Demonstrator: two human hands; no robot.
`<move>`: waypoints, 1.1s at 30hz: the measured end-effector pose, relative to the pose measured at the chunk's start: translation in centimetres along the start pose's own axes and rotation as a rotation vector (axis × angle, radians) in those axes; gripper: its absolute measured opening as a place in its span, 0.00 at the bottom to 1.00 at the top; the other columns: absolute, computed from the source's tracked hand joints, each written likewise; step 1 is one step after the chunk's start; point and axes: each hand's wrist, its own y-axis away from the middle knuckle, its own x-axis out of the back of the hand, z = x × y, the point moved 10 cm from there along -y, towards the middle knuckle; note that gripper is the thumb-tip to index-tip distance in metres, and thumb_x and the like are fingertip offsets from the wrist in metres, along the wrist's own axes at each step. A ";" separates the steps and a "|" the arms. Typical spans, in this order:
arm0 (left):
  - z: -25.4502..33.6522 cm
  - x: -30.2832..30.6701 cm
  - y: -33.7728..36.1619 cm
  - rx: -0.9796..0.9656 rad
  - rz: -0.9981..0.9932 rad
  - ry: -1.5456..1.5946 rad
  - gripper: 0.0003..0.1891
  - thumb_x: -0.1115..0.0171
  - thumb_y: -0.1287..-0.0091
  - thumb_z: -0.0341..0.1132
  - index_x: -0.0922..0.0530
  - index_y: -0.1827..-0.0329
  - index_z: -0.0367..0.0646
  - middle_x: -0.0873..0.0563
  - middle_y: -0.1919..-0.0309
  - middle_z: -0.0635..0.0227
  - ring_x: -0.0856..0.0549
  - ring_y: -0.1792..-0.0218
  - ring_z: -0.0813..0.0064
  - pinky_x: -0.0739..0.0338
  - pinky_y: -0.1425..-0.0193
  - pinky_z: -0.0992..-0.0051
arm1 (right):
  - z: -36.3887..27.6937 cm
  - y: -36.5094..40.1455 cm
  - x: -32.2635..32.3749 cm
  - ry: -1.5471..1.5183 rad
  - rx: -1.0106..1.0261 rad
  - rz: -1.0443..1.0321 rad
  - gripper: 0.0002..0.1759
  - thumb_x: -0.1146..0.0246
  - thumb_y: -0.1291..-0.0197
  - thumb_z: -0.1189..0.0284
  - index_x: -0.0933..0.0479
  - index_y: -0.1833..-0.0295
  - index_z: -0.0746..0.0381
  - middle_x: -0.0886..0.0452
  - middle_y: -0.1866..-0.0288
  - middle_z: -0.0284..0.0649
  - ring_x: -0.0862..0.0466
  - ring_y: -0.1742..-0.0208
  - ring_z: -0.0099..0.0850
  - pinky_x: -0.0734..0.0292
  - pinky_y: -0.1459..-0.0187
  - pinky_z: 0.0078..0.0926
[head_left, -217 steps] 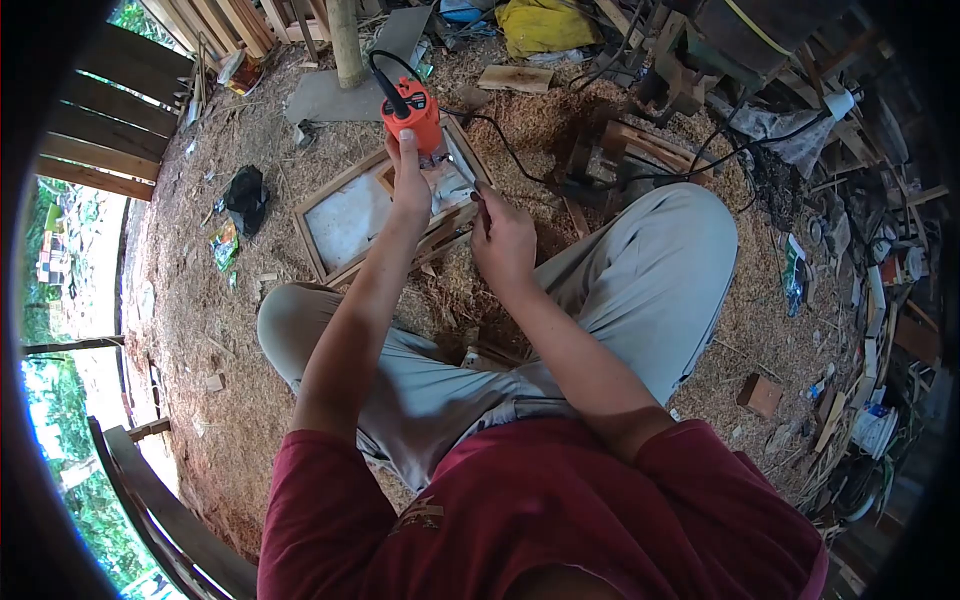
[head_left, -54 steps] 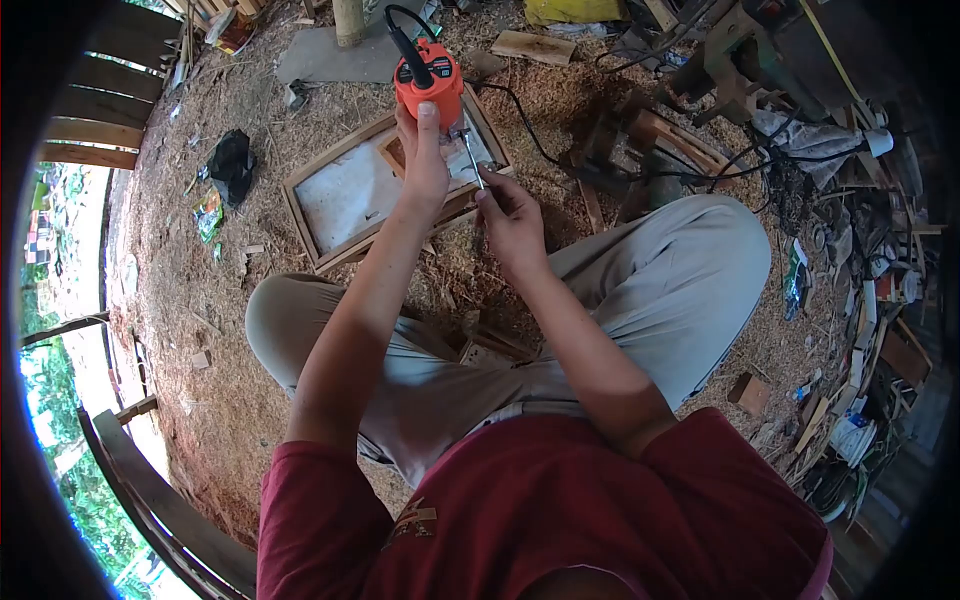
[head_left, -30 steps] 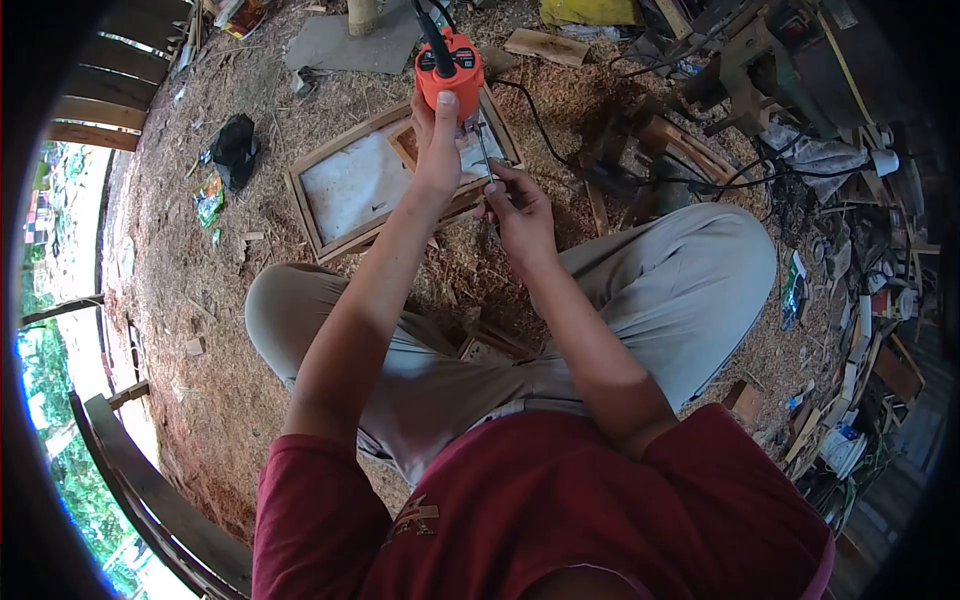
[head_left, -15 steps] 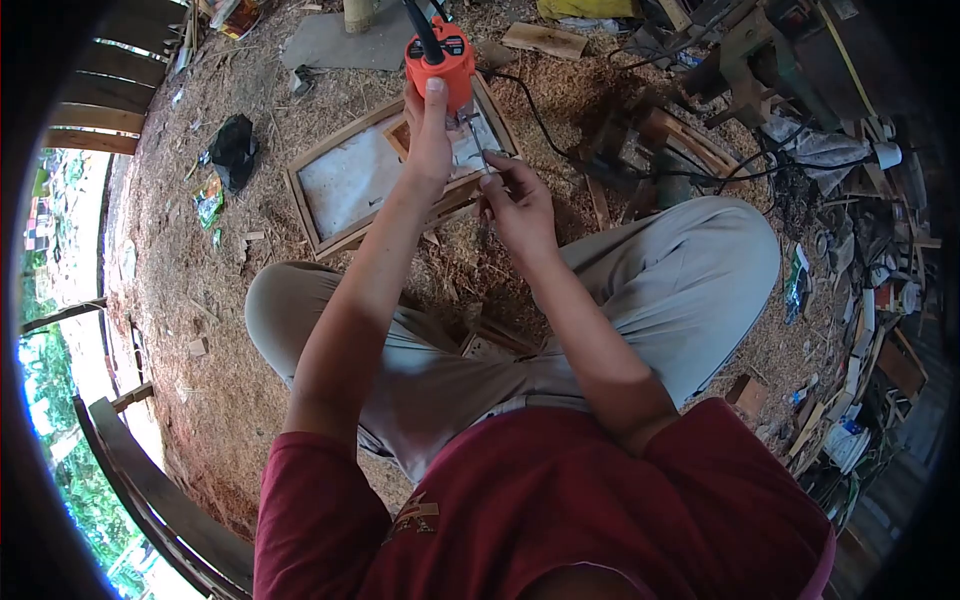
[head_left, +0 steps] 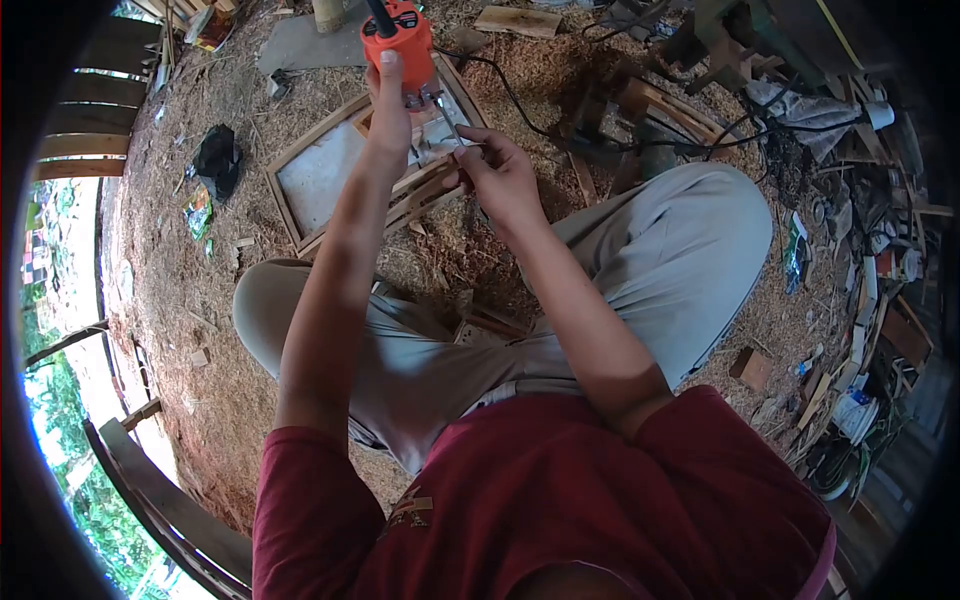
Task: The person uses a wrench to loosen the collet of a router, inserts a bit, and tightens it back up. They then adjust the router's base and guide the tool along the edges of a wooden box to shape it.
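Nearest me, the person sits cross-legged in grey trousers point(head_left: 660, 260) on the sawdust floor point(head_left: 190, 300), arms stretched out over the knees. The right hand point(head_left: 497, 178), just below and to the right of the orange trim router point(head_left: 397, 30), pinches a thin metal tool point(head_left: 446, 118) in its fingertips. The tool's far end reaches up to the router's base.

The left hand point(head_left: 388, 118) is wrapped around the router from below, thumb laid up the orange casing, holding it upright. Beneath the router a wooden frame point(head_left: 289, 205) lies flat on the floor. Beyond it a black cable point(head_left: 508, 92) trails off to the router's right.

To my eye this is an adjustment at the router's base or collet, partway through. I can't tell which fastener the tool meets. A further turn calls for a firm left grip so the body doesn't twist, and small, careful fingertip motion from the right.
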 end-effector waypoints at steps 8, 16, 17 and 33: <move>0.8 0.0 0.2 0.025 -0.040 0.082 0.50 0.70 0.31 0.83 0.29 0.28 0.50 0.18 0.38 0.67 0.25 0.32 0.68 0.50 0.23 0.45 | -0.4 0.1 0.4 0.014 0.046 0.027 0.16 0.39 0.25 0.77 0.23 0.35 0.68 0.15 0.60 0.35 0.12 0.65 0.23 0.25 0.67 0.20; -0.1 0.2 0.9 -0.011 -0.015 -0.001 0.48 0.68 0.30 0.82 0.31 0.27 0.50 0.21 0.37 0.65 0.26 0.31 0.67 0.52 0.22 0.45 | -0.2 -0.2 0.8 -0.001 0.050 0.060 0.13 0.49 0.20 0.76 0.27 0.36 0.67 0.18 0.60 0.35 0.14 0.66 0.23 0.26 0.64 0.21; -0.1 0.2 0.9 -0.018 -0.024 -0.006 0.48 0.68 0.30 0.82 0.31 0.27 0.50 0.21 0.37 0.65 0.27 0.31 0.67 0.52 0.22 0.46 | -0.3 -0.2 0.8 -0.010 0.051 0.064 0.13 0.49 0.20 0.76 0.27 0.36 0.66 0.19 0.61 0.34 0.15 0.67 0.23 0.27 0.65 0.21; -1.4 0.3 0.5 -0.037 -0.074 0.056 0.48 0.52 0.27 0.76 0.52 0.16 0.53 0.38 0.22 0.60 0.36 0.22 0.61 0.37 0.22 0.54 | 2.1 -0.1 0.4 -0.153 -0.090 0.054 0.15 0.51 0.17 0.66 0.23 0.42 0.64 0.33 0.73 0.27 0.33 0.76 0.22 0.33 0.70 0.26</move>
